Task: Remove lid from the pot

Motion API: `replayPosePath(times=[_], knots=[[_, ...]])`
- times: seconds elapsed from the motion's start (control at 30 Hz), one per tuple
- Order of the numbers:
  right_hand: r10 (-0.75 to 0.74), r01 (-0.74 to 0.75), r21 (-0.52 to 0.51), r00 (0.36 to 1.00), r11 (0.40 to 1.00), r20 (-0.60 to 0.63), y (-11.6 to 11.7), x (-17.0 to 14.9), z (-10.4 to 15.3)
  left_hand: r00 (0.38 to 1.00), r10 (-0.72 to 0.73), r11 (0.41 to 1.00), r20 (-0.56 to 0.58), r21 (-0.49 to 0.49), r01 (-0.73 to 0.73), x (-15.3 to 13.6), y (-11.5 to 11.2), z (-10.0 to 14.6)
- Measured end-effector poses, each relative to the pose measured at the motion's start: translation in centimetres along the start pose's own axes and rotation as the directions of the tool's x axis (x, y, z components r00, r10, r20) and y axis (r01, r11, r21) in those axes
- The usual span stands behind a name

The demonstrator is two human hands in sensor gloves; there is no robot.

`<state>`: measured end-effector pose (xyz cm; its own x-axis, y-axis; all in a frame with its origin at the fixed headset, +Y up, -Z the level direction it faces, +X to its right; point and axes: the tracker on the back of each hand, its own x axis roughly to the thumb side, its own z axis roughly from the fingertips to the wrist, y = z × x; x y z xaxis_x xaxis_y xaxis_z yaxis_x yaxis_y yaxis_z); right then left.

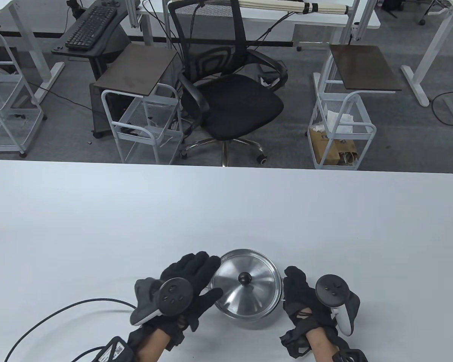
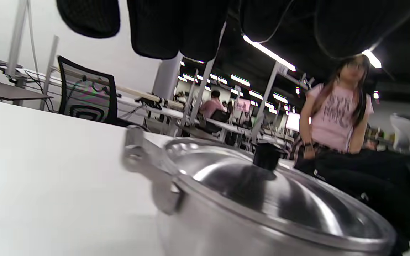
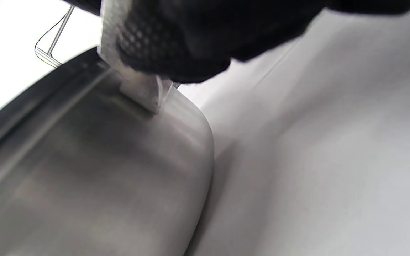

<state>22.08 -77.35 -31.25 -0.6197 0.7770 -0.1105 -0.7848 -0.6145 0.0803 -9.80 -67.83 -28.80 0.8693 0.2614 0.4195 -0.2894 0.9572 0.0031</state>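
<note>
A steel pot (image 1: 257,320) stands near the table's front edge with its domed steel lid (image 1: 258,292) on it, black knob (image 1: 244,279) in the middle. My left hand (image 1: 207,277) is open, fingers spread beside the pot's left rim, thumb by the lid's edge. In the left wrist view the fingers (image 2: 155,28) hang clear above the left side handle (image 2: 144,163), the lid (image 2: 297,199) and the knob (image 2: 267,156). My right hand (image 1: 292,281) holds the pot's right side handle. In the right wrist view a finger (image 3: 176,46) lies over the handle bracket (image 3: 141,89) on the pot wall (image 3: 101,170).
A black cable (image 1: 60,313) curves over the white table (image 1: 226,211) at the front left. A black office chair (image 1: 234,98) and wire carts (image 1: 147,124) stand beyond the far edge. A person in pink (image 2: 336,117) shows in the left wrist view.
</note>
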Motion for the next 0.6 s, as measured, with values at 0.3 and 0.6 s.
replayPosePath(times=[0.3,0.6], knots=[[0.002,-0.002,0.008,1.000,1.000,-0.003,-0.1,0.0,0.0,0.975,-0.223,0.953,0.007,-0.207,0.219,4.8,-2.9,-5.6],[0.005,-0.005,0.011,1.000,1.000,-0.003,-0.1,0.0,-0.1,0.961,-0.277,0.934,0.003,-0.233,0.270,5.8,-4.4,-7.0]])
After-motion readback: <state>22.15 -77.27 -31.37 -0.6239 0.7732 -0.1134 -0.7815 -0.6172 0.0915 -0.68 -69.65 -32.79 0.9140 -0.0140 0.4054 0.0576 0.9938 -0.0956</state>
